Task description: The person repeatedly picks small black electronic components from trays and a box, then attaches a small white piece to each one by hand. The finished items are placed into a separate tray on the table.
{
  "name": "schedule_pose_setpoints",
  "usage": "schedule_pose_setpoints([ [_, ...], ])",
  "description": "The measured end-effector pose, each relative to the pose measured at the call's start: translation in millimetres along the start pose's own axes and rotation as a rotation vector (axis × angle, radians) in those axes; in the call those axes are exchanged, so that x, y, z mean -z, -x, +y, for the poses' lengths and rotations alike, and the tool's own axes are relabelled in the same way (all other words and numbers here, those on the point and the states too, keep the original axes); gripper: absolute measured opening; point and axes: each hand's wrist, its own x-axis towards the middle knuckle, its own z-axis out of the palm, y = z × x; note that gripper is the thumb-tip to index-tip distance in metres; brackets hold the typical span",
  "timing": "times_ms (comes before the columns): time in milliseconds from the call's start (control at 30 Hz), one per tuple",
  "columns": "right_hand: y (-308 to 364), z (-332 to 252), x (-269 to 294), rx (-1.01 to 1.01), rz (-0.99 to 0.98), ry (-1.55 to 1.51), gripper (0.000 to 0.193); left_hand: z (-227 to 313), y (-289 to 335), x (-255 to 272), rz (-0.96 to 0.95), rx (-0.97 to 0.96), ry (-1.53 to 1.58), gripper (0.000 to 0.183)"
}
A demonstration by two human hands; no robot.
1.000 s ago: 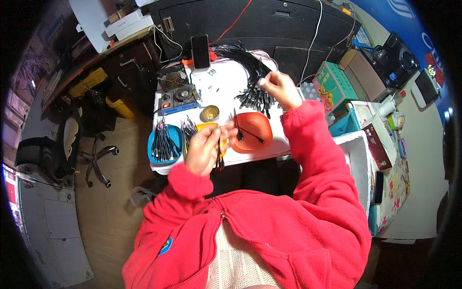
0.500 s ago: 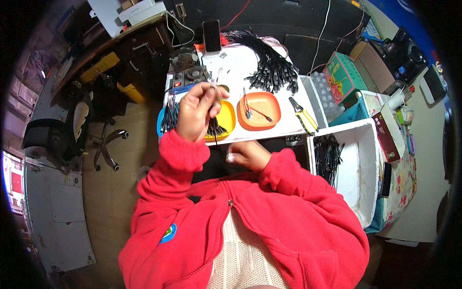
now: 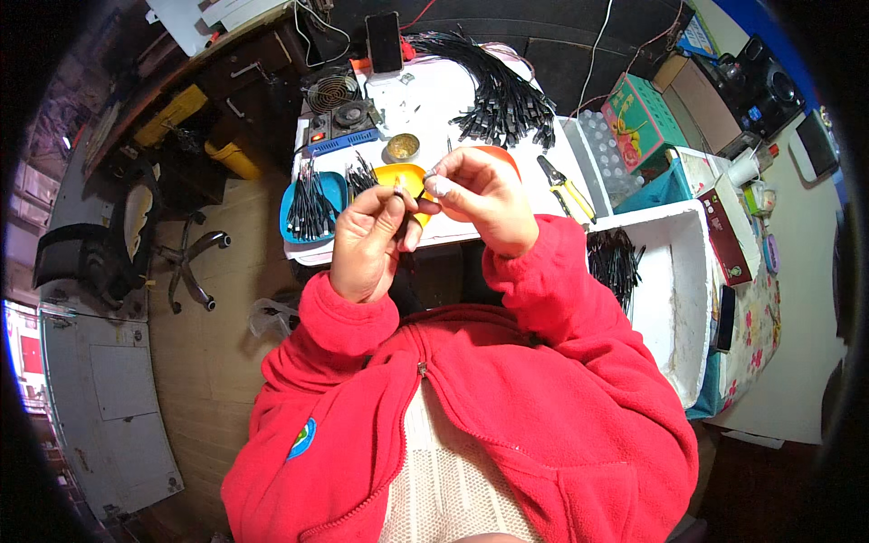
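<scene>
My left hand [image 3: 367, 249] is raised over the table's front edge, its thumb and fingers closed on a thin black cable. Pale wire ends [image 3: 399, 184] stick out above that thumb. Close beside it, my right hand [image 3: 489, 201] is pinched at the fingertips, level with the wire ends. Whatever sits in the pinch is too small to make out. Behind the hands are a yellow tray [image 3: 398, 172] and an orange tray [image 3: 503, 159], both partly covered. To the left, a blue tray [image 3: 338, 191] holds a bunch of black cables [image 3: 310, 204].
A small round tin [image 3: 403, 147] stands behind the yellow tray, near a blue device with a fan [image 3: 348, 122]. A thick bundle of black cables [image 3: 511, 100] lies at the back. Yellow-handled wire strippers [image 3: 570, 192] lie right, beside a white foam box [image 3: 674, 299] with more cables.
My right hand has risen from below the table edge to meet my left hand. The left hand has lowered a little. The view has shifted slightly.
</scene>
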Motion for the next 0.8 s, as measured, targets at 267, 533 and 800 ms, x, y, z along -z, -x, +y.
schedule_pose_setpoints([
  [267, 28.1, 13.7, -17.7, 0.055, 0.186, 0.197, 0.011, -16.8, 3.2, -11.2, 0.191, -0.381, -0.749, 0.013],
  [533, 37.7, 0.7, -6.7, 0.055, 0.035, 0.002, 0.011, -5.3, 13.5, -6.4, -0.052, 0.195, 0.038, 0.016],
  [800, 41.6, 8.9, -12.8, 0.135, 0.085, -0.121, 0.009, -5.9, 22.2, -15.5, -0.014, 0.092, -0.060, 0.018],
])
